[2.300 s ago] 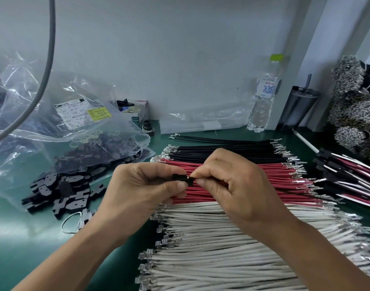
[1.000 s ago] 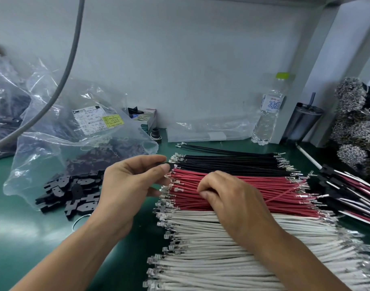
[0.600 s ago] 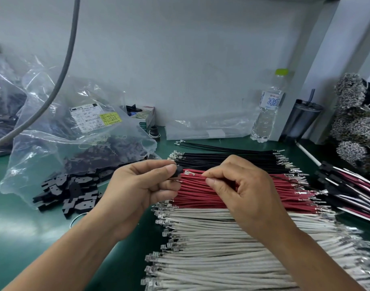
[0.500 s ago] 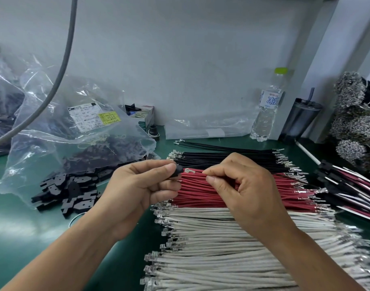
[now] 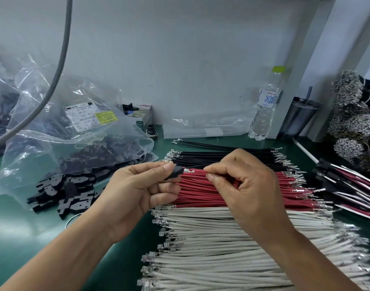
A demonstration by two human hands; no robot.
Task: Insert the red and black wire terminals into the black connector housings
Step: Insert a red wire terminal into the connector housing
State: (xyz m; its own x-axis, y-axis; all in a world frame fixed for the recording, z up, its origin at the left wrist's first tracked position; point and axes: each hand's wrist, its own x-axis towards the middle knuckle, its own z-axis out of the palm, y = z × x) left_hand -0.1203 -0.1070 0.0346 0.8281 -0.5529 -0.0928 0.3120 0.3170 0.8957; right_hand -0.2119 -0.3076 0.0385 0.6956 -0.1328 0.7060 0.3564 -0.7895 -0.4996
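My left hand (image 5: 135, 192) pinches a black connector housing (image 5: 176, 172) above the red wires (image 5: 200, 190). At its three o'clock, my right hand (image 5: 246, 185) pinches a red wire, whose metal terminal (image 5: 188, 170) sits at the housing's mouth.

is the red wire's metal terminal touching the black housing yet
Cannot tell. In the head view the terminal sits right at the mouth of the housing pinched by the left hand; no gap or contact shows plainly.
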